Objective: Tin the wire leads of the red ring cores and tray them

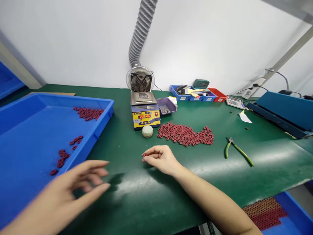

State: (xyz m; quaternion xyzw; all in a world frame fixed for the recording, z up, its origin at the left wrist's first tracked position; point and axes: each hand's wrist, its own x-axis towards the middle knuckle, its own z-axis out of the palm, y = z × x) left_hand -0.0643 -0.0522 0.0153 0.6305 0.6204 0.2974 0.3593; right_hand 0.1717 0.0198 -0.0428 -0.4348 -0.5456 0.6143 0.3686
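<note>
My right hand (161, 159) rests on the green mat near the middle, its fingertips pinched on a small red ring (144, 154). A heap of the same red rings (186, 134) lies just beyond it to the right. My left hand (73, 187) hovers low at the near left beside the edge of a big blue tray (29, 140), fingers stretched out and apart, holding nothing. The tray holds two loose clusters of red rings (88, 113).
A yellow and blue solder pot (145, 112) with a fan and a grey exhaust hose stands at the back centre, a small round tin (147, 131) in front of it. Green-handled cutters (236, 149) lie right. Small parts bins (195, 93) sit behind. Another tray of rings (269, 213) is at bottom right.
</note>
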